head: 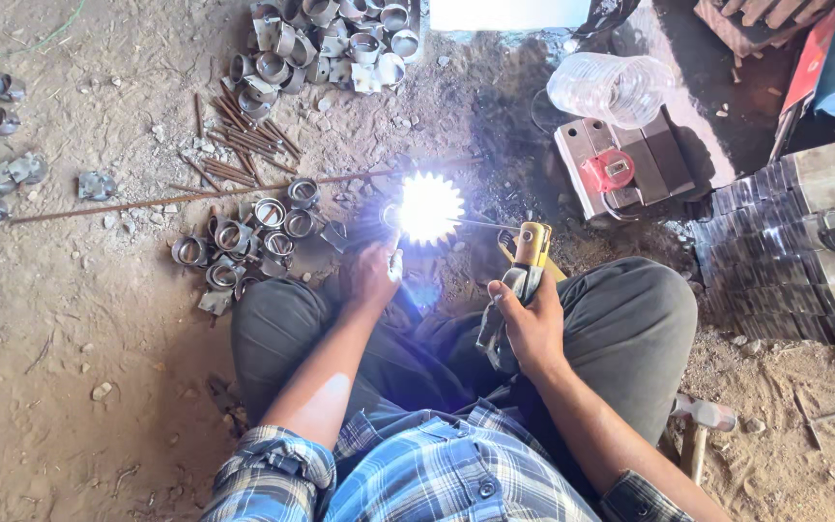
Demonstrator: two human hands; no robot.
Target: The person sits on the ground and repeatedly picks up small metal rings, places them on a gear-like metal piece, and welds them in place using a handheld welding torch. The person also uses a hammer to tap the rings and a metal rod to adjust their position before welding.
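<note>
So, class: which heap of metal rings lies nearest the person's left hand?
The small heap of rings just beside the left hand; the bigger pile lies far off at the top.

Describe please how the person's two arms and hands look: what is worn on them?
Both hands, left hand and right hand, are bare, with no gloves, rings or watch visible. Both forearms are bare too. The blue, white and dark checked shirt sleeves are rolled up near the elbows.
</note>
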